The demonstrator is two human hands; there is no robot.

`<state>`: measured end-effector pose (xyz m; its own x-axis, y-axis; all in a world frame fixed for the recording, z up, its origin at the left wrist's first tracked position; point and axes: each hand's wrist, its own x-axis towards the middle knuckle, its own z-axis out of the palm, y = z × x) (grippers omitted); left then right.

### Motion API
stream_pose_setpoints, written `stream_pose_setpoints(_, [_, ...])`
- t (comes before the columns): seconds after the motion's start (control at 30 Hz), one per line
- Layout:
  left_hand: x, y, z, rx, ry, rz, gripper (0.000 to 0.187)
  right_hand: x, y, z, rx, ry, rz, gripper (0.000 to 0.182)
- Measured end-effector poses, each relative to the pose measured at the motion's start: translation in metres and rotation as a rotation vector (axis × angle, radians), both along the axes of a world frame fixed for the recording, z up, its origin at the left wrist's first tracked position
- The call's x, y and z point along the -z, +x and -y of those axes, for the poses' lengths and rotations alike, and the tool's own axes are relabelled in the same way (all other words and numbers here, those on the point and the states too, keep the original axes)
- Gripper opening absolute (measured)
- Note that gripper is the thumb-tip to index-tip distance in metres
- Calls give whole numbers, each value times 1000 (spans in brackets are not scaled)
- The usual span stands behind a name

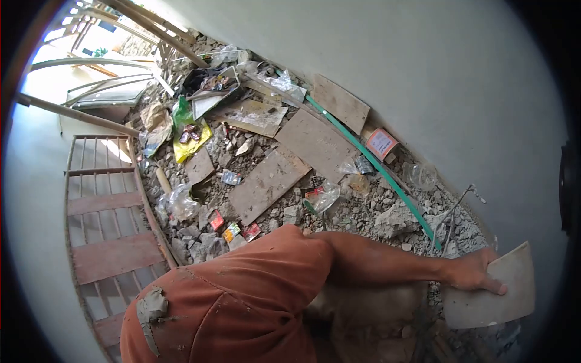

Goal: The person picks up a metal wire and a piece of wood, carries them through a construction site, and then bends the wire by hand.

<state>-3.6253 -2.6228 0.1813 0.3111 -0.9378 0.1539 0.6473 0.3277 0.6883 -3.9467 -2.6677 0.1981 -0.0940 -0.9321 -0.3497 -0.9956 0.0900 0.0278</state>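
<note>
My left hand [475, 272] reaches out to the right, at the end of a bent arm in an orange sleeve [242, 284]. It grips a pale, thin, flat plate [502, 296] with slightly curved edges by its upper left side. The thumb lies across the plate's face, and the fingers are hidden behind it. Close above the hand, a bent wire [451, 218] sticks up from grey rubble by the wall. My right hand is out of view. A grey smear of mortar [151, 308] clings to the shoulder of the shirt.
Rubble [393, 221] covers the ground, with flat boards [269, 184], a long green strip [375, 160], plastic wrappers and a yellow bag [192, 142] on it. A rusty metal grille [115, 242] leans at left. A plain grey wall [436, 91] rises at right, and poles [154, 30] cross the upper left.
</note>
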Motion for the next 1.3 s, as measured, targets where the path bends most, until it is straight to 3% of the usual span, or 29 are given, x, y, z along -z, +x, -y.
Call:
stream_pose_setpoints(0.1, [-19,17,-26,11,147,52,31,-9,18,-13,-103,182,60,50])
stream_pose_setpoints(0.17, [-28,26,-46,23,268,47,32,-27,47,-29,17,251,50,49])
stream_pose_setpoints(0.27, [-52,42,-79,-16,410,21,34,-8,4,-34,86,328,220,43])
stream_pose_setpoints(0.3, [-63,44,-90,-50,440,1,35,-11,-2,-39,-89,348,220,39])
stream_pose_setpoints(0.37, [-87,51,-114,-77,503,-32,36,-38,9,-54,-163,308,260,40])
stream_pose_setpoints(0.4, [-100,53,-127,-104,564,-36,37,-58,34,-69,-74,247,302,43])
stream_pose_setpoints(0.47, [-132,56,-156,-181,590,-41,39,-89,55,-83,-270,290,363,49])
stream_pose_setpoints(0.53, [-155,57,-191,-293,654,45,40,-81,43,-88,-477,227,376,48])
stream_pose_setpoints(0.57, [-161,55,-208,-350,682,99,38,-93,52,-90,-500,218,373,48])
stream_pose_setpoints(0.63, [-175,47,-248,-498,780,92,38,-122,86,-106,-471,457,339,50])
stream_pose_setpoints(0.7, [-172,37,-300,-550,953,345,38,-105,83,-110,-472,436,322,49])
stream_pose_setpoints(0.73, [-194,32,-320,-624,877,90,38,-111,88,-119,-435,436,302,48])
stream_pose_setpoints(0.77, [-212,26,-342,-678,882,1,37,-120,90,-126,-461,439,300,48])
stream_pose_setpoints(0.83, [-227,1,-390,-748,1002,18,38,-172,127,-154,-420,529,425,47])
stream_pose_setpoints(0.93, [-254,-34,-446,-859,1103,3,38,-129,101,-155,-534,411,533,46])
stream_pose_setpoints(0.97, [-260,-47,-462,-907,1166,-29,39,-136,108,-154,-414,603,448,45])
stream_pose_setpoints(1.07, [-267,-79,-502,-982,1238,-199,38,-127,123,-175,-370,727,530,40])
stream_pose_setpoints(1.2, [-276,-104,-547,-1254,1355,-187,36,-113,165,-207,-473,808,568,37])
stream_pose_setpoints(1.3, [-266,-124,-586,-1328,1431,-231,36,-86,208,-236,-655,705,402,44])
